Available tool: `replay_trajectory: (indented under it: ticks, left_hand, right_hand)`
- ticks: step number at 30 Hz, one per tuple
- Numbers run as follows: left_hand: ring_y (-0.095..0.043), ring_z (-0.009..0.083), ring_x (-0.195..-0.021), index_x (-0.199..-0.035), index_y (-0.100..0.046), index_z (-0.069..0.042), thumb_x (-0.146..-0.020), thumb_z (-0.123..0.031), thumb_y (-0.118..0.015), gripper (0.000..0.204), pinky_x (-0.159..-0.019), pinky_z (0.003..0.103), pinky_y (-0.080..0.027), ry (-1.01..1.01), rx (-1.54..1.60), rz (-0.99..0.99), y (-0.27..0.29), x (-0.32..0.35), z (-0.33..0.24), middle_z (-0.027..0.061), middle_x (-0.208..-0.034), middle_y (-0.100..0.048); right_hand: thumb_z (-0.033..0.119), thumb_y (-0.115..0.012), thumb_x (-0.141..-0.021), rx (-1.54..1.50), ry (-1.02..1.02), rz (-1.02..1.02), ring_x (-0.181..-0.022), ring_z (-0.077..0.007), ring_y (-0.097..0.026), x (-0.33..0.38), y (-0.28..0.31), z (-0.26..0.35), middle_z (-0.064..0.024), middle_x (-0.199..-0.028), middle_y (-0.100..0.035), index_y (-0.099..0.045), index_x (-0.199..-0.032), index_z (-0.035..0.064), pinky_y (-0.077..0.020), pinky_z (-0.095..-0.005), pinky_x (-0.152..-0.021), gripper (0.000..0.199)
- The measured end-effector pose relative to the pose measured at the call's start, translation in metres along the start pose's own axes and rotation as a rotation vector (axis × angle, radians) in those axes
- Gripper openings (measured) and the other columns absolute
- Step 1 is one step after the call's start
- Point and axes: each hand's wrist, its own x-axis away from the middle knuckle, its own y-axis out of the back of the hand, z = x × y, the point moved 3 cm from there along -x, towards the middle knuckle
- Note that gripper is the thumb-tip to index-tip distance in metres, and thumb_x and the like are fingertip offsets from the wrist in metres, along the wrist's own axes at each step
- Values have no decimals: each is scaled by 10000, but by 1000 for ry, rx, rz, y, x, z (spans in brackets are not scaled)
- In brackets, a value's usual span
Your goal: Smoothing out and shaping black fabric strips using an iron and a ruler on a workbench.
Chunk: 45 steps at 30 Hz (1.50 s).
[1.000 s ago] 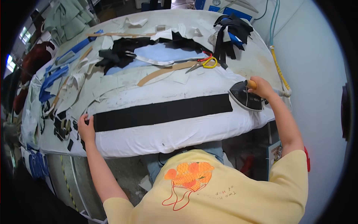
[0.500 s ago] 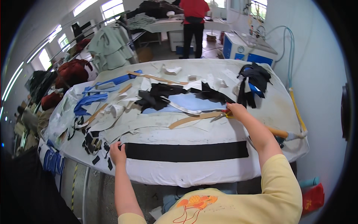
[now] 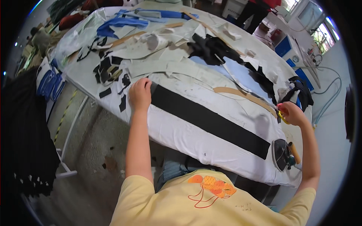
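A long black fabric strip (image 3: pixel 211 122) lies flat across the near side of the white-covered table. My left hand (image 3: pixel 140 94) is at the strip's left end, fingers curled together on its edge. Over at the right, my right hand (image 3: pixel 293 113) is closed round the handles of scissors (image 3: pixel 283 118) with red and yellow grips; their blades are hard to make out. A curved brown strip (image 3: pixel 247 98) ends just beside that hand. Beyond it, light blue fabric (image 3: pixel 241 75) lies partly under ragged black fabric pieces (image 3: pixel 211 49).
An iron (image 3: pixel 280 154) stands past the strip's right end. Small black scraps (image 3: pixel 107 69) lie left of my left hand, with blue fabric (image 3: pixel 120 26) farther back. Dark cloth (image 3: pixel 299 92) is heaped at the right edge. A person (image 3: pixel 256 15) stands beyond the table.
The view has turned, so the table and strip now slant down to the right, and the iron shows more fully. My left fingers have drawn together at the strip's end. My right hand still holds the scissors.
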Motion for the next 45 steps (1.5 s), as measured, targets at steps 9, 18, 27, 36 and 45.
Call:
replay_trajectory:
  ticks: [9, 18, 27, 36, 45]
  left_hand:
    - [-621, 312, -839, -911, -646, -82, -859, -144, -690, 92, -714, 403, -489, 78, 168, -43, 14, 9, -2, 71, -899, -662]
    - [-638, 264, -859, -882, -685, -43, -823, -84, -730, 85, -761, 341, -506, 129, 345, -26, 19, 7, -1, 81, -893, -672]
    - [-625, 257, -824, -875, -681, -35, -810, -65, -735, 90, -728, 343, -497, 117, 378, -37, 21, 6, 0, 80, -856, -653]
    - [-618, 266, -827, -845, -694, -87, -805, -133, -744, 78, -732, 376, -493, 119, 380, -51, 17, 9, 5, 43, -845, -643]
    - [-621, 264, -843, -846, -692, -86, -804, -140, -746, 87, -748, 373, -495, 160, 383, -39, 18, 9, 4, 43, -853, -647]
  right_hand:
    - [677, -710, -757, 196, 304, 121, -883, -318, -605, -135, 2, 249, -130, -913, -617, -606, -1036, 35, -486, -392, -775, 708]
    - [591, -687, -814, 554, 649, 37, -974, -298, -650, -245, -4, 340, -99, -926, -681, -705, -1019, 70, -509, -408, -839, 561]
    - [634, -728, -733, 698, 832, -23, -840, -258, -690, -269, -5, 379, -56, -805, -691, -738, -997, 104, -536, -368, -749, 592]
    - [630, -738, -726, 808, 854, 43, -736, -256, -684, -273, -12, 386, -43, -708, -669, -742, -899, 110, -525, -364, -682, 548]
    - [606, -750, -723, 716, 921, 14, -687, -253, -671, -274, -17, 386, -39, -670, -659, -742, -872, 117, -502, -369, -629, 511]
